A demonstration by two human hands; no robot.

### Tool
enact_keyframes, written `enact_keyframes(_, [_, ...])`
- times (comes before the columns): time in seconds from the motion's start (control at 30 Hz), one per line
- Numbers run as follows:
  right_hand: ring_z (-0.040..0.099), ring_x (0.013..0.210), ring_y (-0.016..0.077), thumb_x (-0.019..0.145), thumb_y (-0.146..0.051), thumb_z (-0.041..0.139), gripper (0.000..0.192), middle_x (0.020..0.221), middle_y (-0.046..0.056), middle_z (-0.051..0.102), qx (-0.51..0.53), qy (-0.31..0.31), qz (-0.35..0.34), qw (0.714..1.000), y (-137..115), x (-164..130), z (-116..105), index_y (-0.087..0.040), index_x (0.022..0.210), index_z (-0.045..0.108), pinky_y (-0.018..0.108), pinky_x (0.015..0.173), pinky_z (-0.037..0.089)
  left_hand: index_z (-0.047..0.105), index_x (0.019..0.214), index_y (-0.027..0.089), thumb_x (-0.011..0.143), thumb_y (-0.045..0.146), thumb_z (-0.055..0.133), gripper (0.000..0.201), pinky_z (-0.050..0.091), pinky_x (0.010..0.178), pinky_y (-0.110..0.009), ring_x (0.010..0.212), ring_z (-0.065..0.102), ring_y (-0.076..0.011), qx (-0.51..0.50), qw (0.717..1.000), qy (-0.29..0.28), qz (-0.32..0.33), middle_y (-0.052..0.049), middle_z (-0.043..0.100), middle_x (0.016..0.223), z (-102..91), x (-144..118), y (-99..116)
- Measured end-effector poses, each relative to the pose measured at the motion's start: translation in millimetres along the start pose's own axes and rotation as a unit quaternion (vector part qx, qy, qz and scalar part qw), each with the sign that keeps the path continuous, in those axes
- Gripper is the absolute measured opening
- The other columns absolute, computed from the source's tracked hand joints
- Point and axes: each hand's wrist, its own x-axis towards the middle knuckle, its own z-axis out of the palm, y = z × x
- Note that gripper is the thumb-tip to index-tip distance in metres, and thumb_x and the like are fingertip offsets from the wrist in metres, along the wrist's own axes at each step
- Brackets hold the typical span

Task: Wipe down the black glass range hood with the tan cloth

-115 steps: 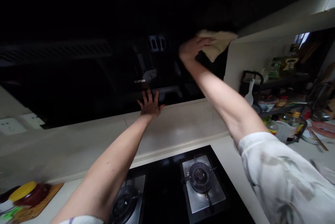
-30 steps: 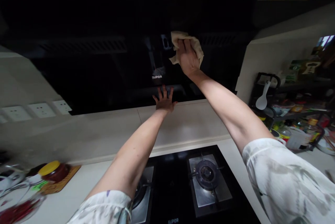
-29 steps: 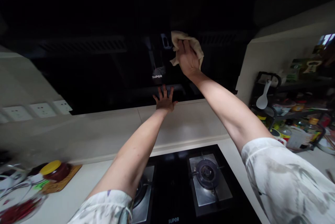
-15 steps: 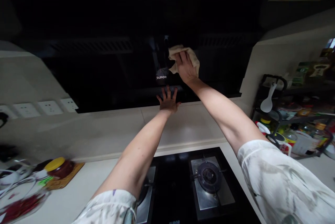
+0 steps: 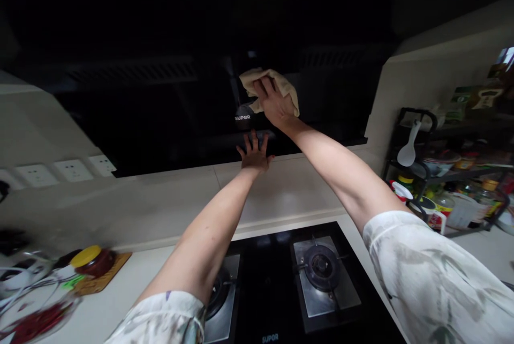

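A black glossy range hood [image 5: 160, 113] with a SUPOR mark fills the upper view. Pressed against its front, right of the mark, is a beige cloth [image 5: 287, 89]. My right hand [image 5: 275, 104] lies over this cloth and holds it to the panel, fingers pointing up and left. Lower down, my left hand [image 5: 254, 154] rests on the hood's bottom edge with its fingers spread and nothing in it. The side of the cloth facing the panel is hidden.
Beneath my arms is a gas stove [image 5: 269, 290] with two burners. A rack of bottles and jars [image 5: 450, 172] with a hanging white rice spoon [image 5: 408, 146] stands right. At left are wall sockets [image 5: 72, 170], a yellow-lidded jar [image 5: 91, 261] and a wooden board [image 5: 106, 278].
My right hand and the cloth have slid left across the hood toward the SUPOR mark. My left hand keeps its place on the hood. The camera view has shifted slightly.
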Motion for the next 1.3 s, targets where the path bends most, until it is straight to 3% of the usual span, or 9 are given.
enact_keyframes(0.2, [0.031,0.166,0.0304,0.113,-0.016,0.02,0.067,0.182,0.006,0.024,-0.072,0.054,-0.03,0.995,-7.9,19.3,-18.4,-0.029,0.176,0.036,0.062,0.125,0.047,0.003,0.183,0.029,0.111,0.053,0.05,0.089,0.012,0.133,-0.082,0.172,-0.014,-0.0466,0.01,1.0,0.009,-0.001,-0.016,-0.02,0.185,1.8,0.2,-0.4])
enact_keyframes(0.33, [0.034,0.165,0.0285,0.114,-0.016,0.022,0.064,0.181,0.007,0.029,-0.053,0.008,-0.036,0.998,-2.8,10.7,-8.4,-0.026,0.174,0.038,0.06,0.124,0.047,0.003,0.183,0.029,0.111,0.054,0.049,0.089,0.013,0.133,-0.082,0.172,-0.014,-0.0459,0.012,1.0,0.008,-0.006,-0.015,-0.02,0.185,1.9,-0.1,-0.9])
enact_keyframes(0.5, [0.035,0.16,0.0333,0.115,-0.028,0.04,0.056,0.181,0.007,0.027,0.013,0.05,0.055,0.997,50.0,-24.2,8.8,-0.032,0.171,0.046,0.07,0.13,0.03,0.003,0.182,0.03,0.111,0.054,0.048,0.088,0.012,0.134,-0.08,0.173,-0.013,-0.0444,0.004,1.0,0.007,-0.008,-0.014,-0.019,0.185,-1.2,-3.1,0.1])
enact_keyframes(0.67, [0.018,0.165,0.0376,0.11,-0.034,0.053,0.057,0.182,0.011,0.022,0.018,0.118,0.154,0.981,113.9,-38.2,-9.4,-0.021,0.166,0.055,0.069,0.134,0.018,0.004,0.183,0.029,0.11,0.054,0.049,0.089,0.013,0.133,-0.082,0.173,-0.012,-0.0461,0.006,1.0,0.01,-0.006,-0.015,-0.019,0.185,0.2,-3.1,0.1])
enact_keyframes(0.77, [0.009,0.17,0.0377,0.111,-0.035,0.052,0.061,0.182,0.016,0.021,-0.013,0.144,0.143,0.979,128.8,-36.1,-20.9,-0.016,0.168,0.052,0.067,0.134,0.02,0.004,0.183,0.028,0.111,0.052,0.047,0.088,0.014,0.133,-0.082,0.172,-0.012,-0.047,0.01,1.0,0.011,-0.006,-0.016,-0.019,0.185,2.2,-2.0,-0.9])
enact_keyframes(0.87, [0.006,0.173,0.0379,0.112,-0.029,0.051,0.066,0.184,0.019,0.009,-0.017,0.132,0.144,0.981,127.6,-39.6,-13.0,-0.018,0.176,0.04,0.063,0.137,0.019,0.003,0.183,0.027,0.111,0.052,0.048,0.088,0.014,0.133,-0.082,0.172,-0.013,-0.047,0.016,1.0,0.009,-0.01,-0.016,-0.02,0.185,1.9,-2.2,-1.1])
enact_keyframes(1.07, [0.02,0.171,0.0332,0.111,-0.02,0.041,0.068,0.182,0.021,0.016,0.01,0.115,0.187,0.976,133.2,-52.9,13.3,-0.013,0.178,0.035,0.063,0.136,0.026,0.002,0.183,0.028,0.111,0.053,0.046,0.088,0.013,0.134,-0.08,0.172,-0.014,-0.0456,0.019,1.0,-0.002,-0.016,-0.015,-0.021,0.185,-1.4,-3.6,0.6])
enact_keyframes(1.2, [0.017,0.171,0.0287,0.11,-0.011,0.019,0.069,0.183,0.022,0.011,0.038,0.138,0.248,0.958,156.5,-33.7,-4.8,-0.004,0.179,0.025,0.057,0.134,0.03,0.003,0.183,0.028,0.111,0.053,0.046,0.088,0.014,0.133,-0.081,0.172,-0.014,-0.0462,0.016,1.0,-0.002,-0.014,-0.015,-0.021,0.185,-0.9,-3.7,0.7])
enact_keyframes(1.3, [0.016,0.173,0.0285,0.103,-0.007,0.022,0.077,0.184,0.018,0.007,0.021,0.184,0.295,0.937,168.3,-15.3,-16.1,-0.006,0.181,0.018,0.056,0.135,0.031,0.002,0.183,0.028,0.111,0.053,0.046,0.088,0.013,0.134,-0.081,0.172,-0.013,-0.0461,0.012,1.0,0.003,-0.013,-0.015,-0.02,0.185,-0.7,-4.4,0.9])
